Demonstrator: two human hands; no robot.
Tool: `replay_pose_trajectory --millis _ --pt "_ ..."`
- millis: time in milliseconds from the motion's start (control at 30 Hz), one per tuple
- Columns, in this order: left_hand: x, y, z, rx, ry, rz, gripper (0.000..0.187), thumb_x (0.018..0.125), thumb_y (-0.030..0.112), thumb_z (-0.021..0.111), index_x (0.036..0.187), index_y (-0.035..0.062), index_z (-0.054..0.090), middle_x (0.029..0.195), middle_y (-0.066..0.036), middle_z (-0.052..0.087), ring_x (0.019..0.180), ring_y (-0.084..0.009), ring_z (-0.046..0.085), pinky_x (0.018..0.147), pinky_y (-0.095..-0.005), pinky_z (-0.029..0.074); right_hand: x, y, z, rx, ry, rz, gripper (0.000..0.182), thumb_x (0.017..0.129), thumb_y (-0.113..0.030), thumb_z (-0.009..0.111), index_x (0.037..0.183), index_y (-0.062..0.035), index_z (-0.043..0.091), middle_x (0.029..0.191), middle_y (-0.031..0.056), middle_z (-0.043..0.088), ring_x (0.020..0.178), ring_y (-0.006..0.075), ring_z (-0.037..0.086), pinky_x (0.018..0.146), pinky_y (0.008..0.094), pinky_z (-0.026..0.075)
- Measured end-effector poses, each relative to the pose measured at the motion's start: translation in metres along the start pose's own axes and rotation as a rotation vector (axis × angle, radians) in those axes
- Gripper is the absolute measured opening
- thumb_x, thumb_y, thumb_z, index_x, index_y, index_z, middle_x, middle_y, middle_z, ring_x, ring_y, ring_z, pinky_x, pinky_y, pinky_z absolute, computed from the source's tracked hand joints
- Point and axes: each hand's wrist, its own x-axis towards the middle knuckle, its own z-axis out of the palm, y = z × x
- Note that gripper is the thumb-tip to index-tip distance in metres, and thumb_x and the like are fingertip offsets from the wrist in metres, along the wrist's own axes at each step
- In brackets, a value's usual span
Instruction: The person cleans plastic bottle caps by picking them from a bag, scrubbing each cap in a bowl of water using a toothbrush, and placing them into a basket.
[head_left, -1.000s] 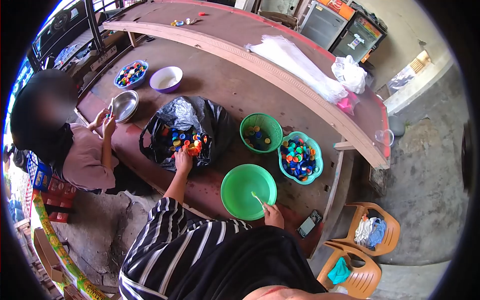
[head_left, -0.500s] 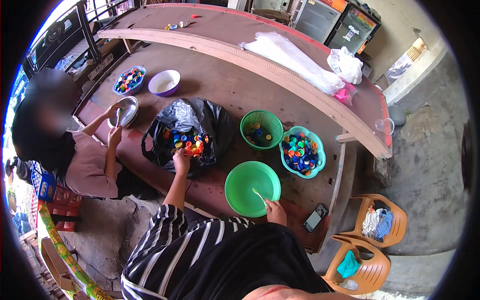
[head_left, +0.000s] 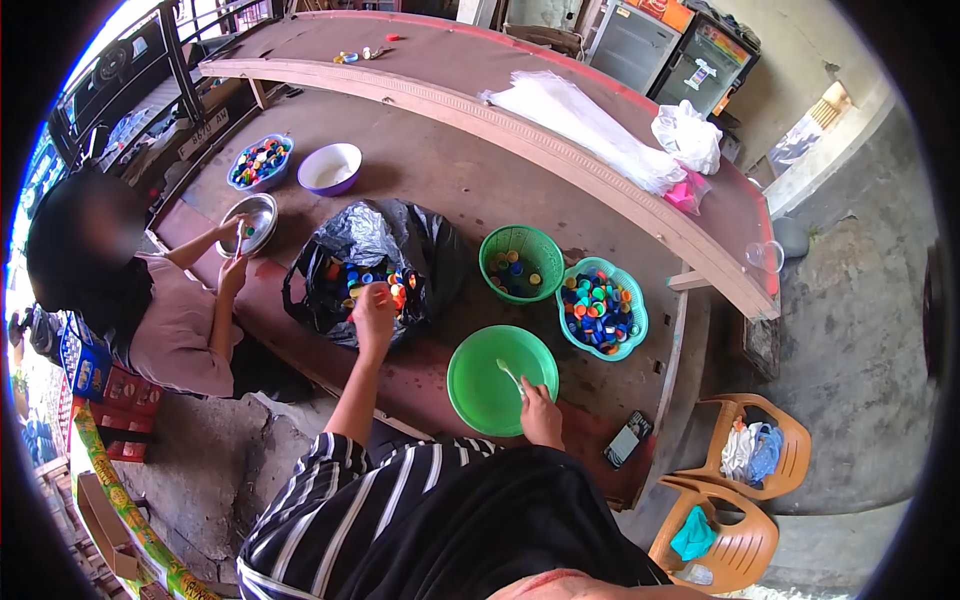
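Two hands work at the brown counter [head_left: 450, 180]. The left hand [head_left: 374, 305] hovers over the black bag [head_left: 370, 235] of coloured bottle caps [head_left: 370, 280], its grip pressed together around something small and reddish; what exactly it pinches cannot be told. The right hand [head_left: 540, 410] rests at the near rim of the empty green basin [head_left: 480, 385], its grip pinching a thin pale stick [head_left: 510, 375] that points into the basin. Just beyond stand a green basket [head_left: 522, 262] and a teal basket [head_left: 601, 308], both holding caps. A co-worker's hands [head_left: 232, 255] handle a steel bowl [head_left: 250, 222].
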Motion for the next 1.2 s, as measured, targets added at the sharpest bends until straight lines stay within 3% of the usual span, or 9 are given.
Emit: replay_pose_trajectory --millis 133,267,467,567,667,767,867,1067,1200 --pt "-0.044 0.056 0.016 -0.094 -0.285 0.002 0.02 0.082 -0.001 0.065 0.102 0.0015 0.064 0.084 -0.011 0.067 0.075 -0.0175 0.066 0.068 -0.0291 0.053 0.015 0.012 0.021 -0.116 -0.069 -0.05 0.032 0.092 -0.014 0.05 0.122 -0.0168 0.06 0.103 0.01 0.06 0.093 0.0344 0.062 0.075 0.0465 0.05" --pt "-0.118 0.034 0.052 -0.442 -0.628 -0.309 0.017 0.087 0.002 0.061 0.104 -0.0018 0.063 0.091 -0.01 0.069 0.081 -0.0163 0.067 0.075 -0.0285 0.054 0.012 0.016 0.029 -0.048 0.037 -0.044 0.027 0.091 -0.012 0.049 0.115 -0.0146 0.061 0.104 0.0102 0.062 0.094 0.0346 0.062 0.075 0.0462 0.05" --pt "-0.167 0.021 0.078 -0.701 -0.845 -0.776 0.023 0.096 0.01 0.056 0.111 -0.0076 0.059 0.1 -0.011 0.066 0.094 -0.0165 0.065 0.085 -0.0273 0.053 -0.002 0.028 0.029 0.369 0.054 -0.049 0.022 0.097 -0.022 0.047 0.112 -0.0106 0.058 0.1 0.0158 0.064 0.093 0.0364 0.062 0.074 0.0454 0.05" --pt "-0.169 0.027 0.077 -0.875 -0.837 -0.969 0.025 0.098 0.011 0.053 0.113 -0.009 0.057 0.106 -0.012 0.063 0.099 -0.0183 0.063 0.091 -0.0284 0.053 -0.01 0.02 0.023 0.5 -0.133 0.093 0.025 0.098 -0.025 0.048 0.112 -0.0088 0.059 0.093 0.016 0.066 0.088 0.0385 0.063 0.074 0.0458 0.049" --pt "-0.166 0.037 0.073 -0.892 -0.812 -0.996 0.027 0.098 0.01 0.053 0.115 -0.0102 0.055 0.109 -0.013 0.062 0.1 -0.0193 0.063 0.093 -0.0291 0.053 -0.01 0.025 0.032 0.248 0.094 0.132 0.025 0.098 -0.024 0.047 0.112 -0.0083 0.061 0.085 0.0151 0.066 0.083 0.0383 0.063 0.072 0.0452 0.049" --pt "-0.159 0.039 0.072 -0.949 -0.767 -1.047 0.028 0.098 0.01 0.053 0.117 -0.0099 0.055 0.109 -0.013 0.062 0.1 -0.0189 0.062 0.094 -0.0285 0.052 -0.01 0.013 0.013 0.412 -0.058 0.059 0.027 0.098 -0.027 0.047 0.114 -0.0105 0.061 0.082 0.0103 0.067 0.08 0.0307 0.066 0.07 0.0402 0.049" --pt "-0.157 0.032 0.073 -0.968 -0.779 -1.068 0.028 0.098 0.01 0.053 0.117 -0.0099 0.055 0.108 -0.013 0.062 0.1 -0.0194 0.062 0.094 -0.0287 0.052 -0.008 0.015 0.023 0.165 0.056 0.067 0.027 0.098 -0.029 0.047 0.113 -0.0127 0.063 0.082 0.0089 0.067 0.08 0.0297 0.066 0.07 0.04 0.05" --pt "-0.165 0.02 0.081 -0.973 -0.77 -1.033 0.028 0.098 0.009 0.052 0.119 -0.0102 0.053 0.106 -0.014 0.062 0.099 -0.0209 0.063 0.093 -0.0294 0.053 -0.002 0.0 0.009 0.264 -0.057 0.076 0.025 0.096 -0.025 0.047 0.113 -0.0157 0.064 0.088 0.0088 0.067 0.083 0.0321 0.065 0.07 0.0433 0.05" --pt "-0.168 0.019 0.08 -0.867 -0.77 -1.011 0.025 0.097 0.007 0.053 0.116 -0.0103 0.053 0.105 -0.014 0.062 0.097 -0.0208 0.063 0.091 -0.0298 0.054 0.014 0.022 0.021 -0.12 0.021 0.028 0.027 0.094 -0.024 0.049 0.116 -0.0178 0.064 0.1 0.0097 0.066 0.088 0.0333 0.065 0.073 0.0453 0.051"
